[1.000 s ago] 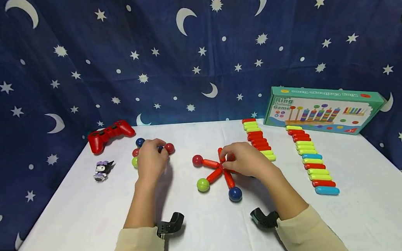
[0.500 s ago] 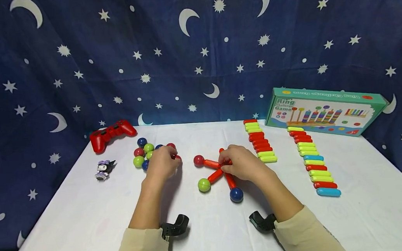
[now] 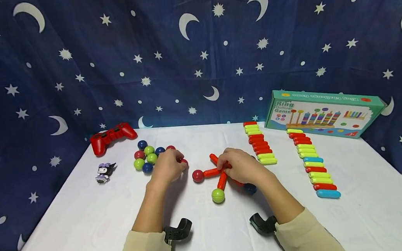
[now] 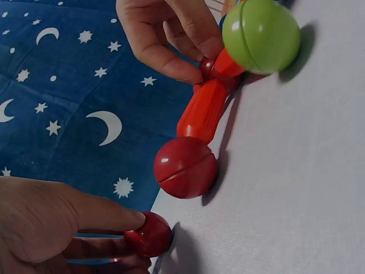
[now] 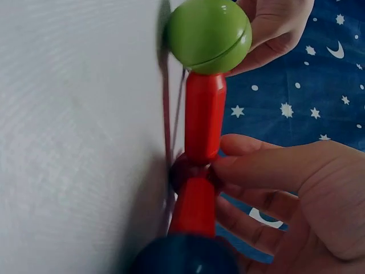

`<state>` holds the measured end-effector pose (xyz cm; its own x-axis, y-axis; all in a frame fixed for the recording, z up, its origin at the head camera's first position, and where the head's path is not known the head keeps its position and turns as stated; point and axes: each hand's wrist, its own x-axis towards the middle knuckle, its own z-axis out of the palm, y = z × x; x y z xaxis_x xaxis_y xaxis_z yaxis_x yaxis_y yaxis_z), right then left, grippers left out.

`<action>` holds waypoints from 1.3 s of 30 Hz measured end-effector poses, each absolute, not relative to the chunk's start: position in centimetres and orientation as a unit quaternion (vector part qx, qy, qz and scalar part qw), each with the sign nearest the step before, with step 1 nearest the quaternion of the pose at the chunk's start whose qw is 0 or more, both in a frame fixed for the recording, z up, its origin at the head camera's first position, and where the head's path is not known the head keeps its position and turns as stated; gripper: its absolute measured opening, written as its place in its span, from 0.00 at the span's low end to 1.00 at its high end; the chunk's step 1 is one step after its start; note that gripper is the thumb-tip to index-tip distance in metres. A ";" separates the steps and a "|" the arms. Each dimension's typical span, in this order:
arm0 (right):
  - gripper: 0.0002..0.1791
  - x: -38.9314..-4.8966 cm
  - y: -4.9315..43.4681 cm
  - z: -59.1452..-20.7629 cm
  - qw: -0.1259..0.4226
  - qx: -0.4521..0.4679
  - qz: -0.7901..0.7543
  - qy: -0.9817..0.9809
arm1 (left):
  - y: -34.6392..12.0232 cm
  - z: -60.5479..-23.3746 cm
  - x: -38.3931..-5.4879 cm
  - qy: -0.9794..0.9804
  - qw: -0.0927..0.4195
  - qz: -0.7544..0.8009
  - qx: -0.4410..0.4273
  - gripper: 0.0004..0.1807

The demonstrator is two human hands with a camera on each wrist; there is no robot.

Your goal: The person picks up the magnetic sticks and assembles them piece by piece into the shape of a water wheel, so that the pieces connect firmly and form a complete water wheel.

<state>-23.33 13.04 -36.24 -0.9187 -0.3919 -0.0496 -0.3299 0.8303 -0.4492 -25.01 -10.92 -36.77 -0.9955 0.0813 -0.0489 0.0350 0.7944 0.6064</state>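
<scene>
My left hand [image 3: 168,167] pinches a small red ball [image 4: 151,235] between thumb and fingers, just right of a cluster of loose balls [image 3: 147,155]. At the table's middle, my right hand [image 3: 243,166] holds the dark red hub [image 5: 191,174] of a star-shaped ball-and-stick build. Red sticks [image 4: 201,111] radiate from that hub. Three stick ends carry balls: a red ball [image 3: 198,176], a green ball [image 3: 218,195] and a dark blue ball [image 3: 250,188]. One red stick [image 3: 214,158] at the back shows a bare end. My right fingers cover part of the build.
Two columns of red, yellow-green and blue sticks [image 3: 261,147] [image 3: 316,168] lie on the right. Behind them leans a green game box [image 3: 321,115]. A red game controller [image 3: 112,137] and a small figurine [image 3: 104,173] sit at the left.
My left hand has moved right from the cluster and now pinches a red ball. My right hand has turned the star build counterclockwise, shifting its green and blue balls to the right.
</scene>
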 end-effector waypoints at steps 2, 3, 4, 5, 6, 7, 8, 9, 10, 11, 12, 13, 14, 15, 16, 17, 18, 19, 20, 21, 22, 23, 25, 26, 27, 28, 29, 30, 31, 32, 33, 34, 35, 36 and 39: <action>0.11 -23.3 13.0 -36.1 0.069 -0.194 -0.226 0.952 | -10.8 -36.7 -25.0 0.950 0.032 0.309 0.033 0.17; 0.11 -23.4 13.1 -36.0 0.069 -0.195 -0.229 0.951 | -10.8 -36.7 -25.0 0.951 0.032 0.306 0.033 0.17; 0.11 -23.4 13.1 -36.0 0.069 -0.197 -0.230 0.951 | -10.8 -36.6 -25.0 0.952 0.033 0.304 0.034 0.16; 0.10 -23.4 13.1 -35.9 0.068 -0.199 -0.231 0.950 | -10.7 -36.6 -25.0 0.952 0.035 0.303 0.034 0.16; 0.09 -23.4 13.1 -35.9 0.067 -0.199 -0.232 0.950 | -10.7 -36.6 -25.0 0.952 0.038 0.303 0.033 0.16; 0.08 -23.4 13.1 -35.8 0.066 -0.198 -0.232 0.950 | -10.6 -36.6 -25.0 0.951 0.041 0.304 0.033 0.16; 0.07 -23.5 13.1 -35.8 0.064 -0.196 -0.229 0.952 | -10.6 -36.6 -25.0 0.951 0.043 0.305 0.033 0.16; 0.07 -23.5 13.0 -35.8 0.061 -0.191 -0.222 0.954 | -10.6 -36.7 -25.0 0.950 0.047 0.307 0.032 0.16; 0.07 -23.5 13.0 -35.8 0.058 -0.185 -0.212 0.958 | -10.6 -36.7 -25.0 0.949 0.048 0.309 0.032 0.16; 0.08 -23.5 12.9 -35.7 0.054 -0.178 -0.202 0.962 | -10.6 -36.7 -25.0 0.949 0.049 0.310 0.033 0.16; 0.09 -23.5 12.9 -35.7 0.053 -0.171 -0.191 0.965 | -10.6 -36.7 -25.0 0.948 0.049 0.311 0.034 0.16; 0.09 -23.5 12.8 -35.7 0.053 -0.165 -0.182 0.968 | -10.6 -36.6 -25.0 0.948 0.048 0.313 0.036 0.16; 0.10 -23.5 12.8 -35.7 0.054 -0.160 -0.175 0.970 | -10.5 -36.6 -25.0 0.948 0.047 0.314 0.040 0.15; 0.10 -23.6 12.8 -35.7 0.055 -0.157 -0.169 0.971 | -10.5 -36.7 -25.0 0.947 0.046 0.315 0.042 0.15; 0.09 -23.6 12.8 -35.8 0.055 -0.158 -0.166 0.972 | -10.4 -36.7 -24.9 0.946 0.046 0.317 0.045 0.15; 0.08 -23.6 12.8 -35.8 0.056 -0.159 -0.166 0.972 | -10.4 -36.7 -24.9 0.945 0.046 0.320 0.049 0.14; 0.07 -23.6 12.8 -35.9 0.057 -0.160 -0.166 0.971 | -10.3 -36.8 -24.9 0.944 0.046 0.323 0.054 0.14; 0.07 -23.6 12.8 -35.9 0.055 -0.161 -0.166 0.971 | -10.2 -36.9 -24.9 0.942 0.047 0.328 0.060 0.14; 0.07 -23.7 12.9 -36.0 0.053 -0.161 -0.166 0.972 | -10.1 -37.1 -24.9 0.939 0.048 0.333 0.066 0.14; 0.07 -23.6 12.9 -36.1 0.052 -0.161 -0.164 0.972 | -10.0 -37.2 -24.9 0.936 0.049 0.340 0.070 0.14; 0.07 -23.6 12.9 -36.1 0.050 -0.162 -0.165 0.972 | -10.0 -37.4 -25.0 0.934 0.047 0.346 0.076 0.14; 0.07 -23.6 12.9 -36.1 0.050 -0.163 -0.167 0.971 | -10.0 -37.5 -25.0 0.932 0.044 0.350 0.083 0.14; 0.08 -23.6 12.9 -36.1 0.051 -0.166 -0.171 0.970 | -9.9 -37.7 -25.1 0.927 0.037 0.362 0.092 0.14; 0.09 -23.7 12.9 -36.1 0.054 -0.168 -0.174 0.969 | -9.8 -37.8 -25.1 0.925 0.034 0.367 0.097 0.14; 0.09 -23.7 12.9 -36.1 0.057 -0.171 -0.176 0.968 | -9.8 -37.9 -25.1 0.923 0.031 0.371 0.100 0.13; 0.10 -23.7 12.9 -36.0 0.060 -0.174 -0.178 0.967 | -9.8 -37.9 -25.1 0.921 0.029 0.374 0.104 0.13; 0.10 -23.7 13.0 -36.0 0.062 -0.176 -0.179 0.966 | -9.7 -38.0 -25.1 0.919 0.029 0.378 0.105 0.14; 0.11 -23.7 13.0 -36.0 0.064 -0.177 -0.179 0.966 | -9.7 -38.0 -25.1 0.918 0.030 0.382 0.106 0.14; 0.11 -23.7 13.1 -36.0 0.066 -0.179 -0.178 0.965 | -9.7 -38.1 -25.1 0.916 0.031 0.384 0.108 0.14; 0.11 -23.7 13.1 -36.0 0.067 -0.179 -0.177 0.965 | -9.6 -38.1 -25.1 0.915 0.033 0.386 0.110 0.14; 0.12 -23.6 13.2 -35.9 0.067 -0.179 -0.177 0.965 | -9.5 -38.2 -25.1 0.914 0.034 0.387 0.112 0.14; 0.12 -23.6 13.2 -35.9 0.067 -0.179 -0.177 0.965 | -9.4 -38.2 -25.1 0.913 0.035 0.389 0.115 0.15; 0.12 -23.6 13.3 -35.9 0.066 -0.179 -0.178 0.965 | -9.4 -38.2 -25.1 0.912 0.036 0.391 0.117 0.15; 0.12 -23.5 13.3 -35.8 0.066 -0.180 -0.178 0.965 | -9.3 -38.2 -25.2 0.911 0.038 0.393 0.120 0.15; 0.12 -23.5 13.5 -35.8 0.066 -0.182 -0.179 0.965 | -9.1 -38.3 -25.2 0.909 0.040 0.396 0.124 0.15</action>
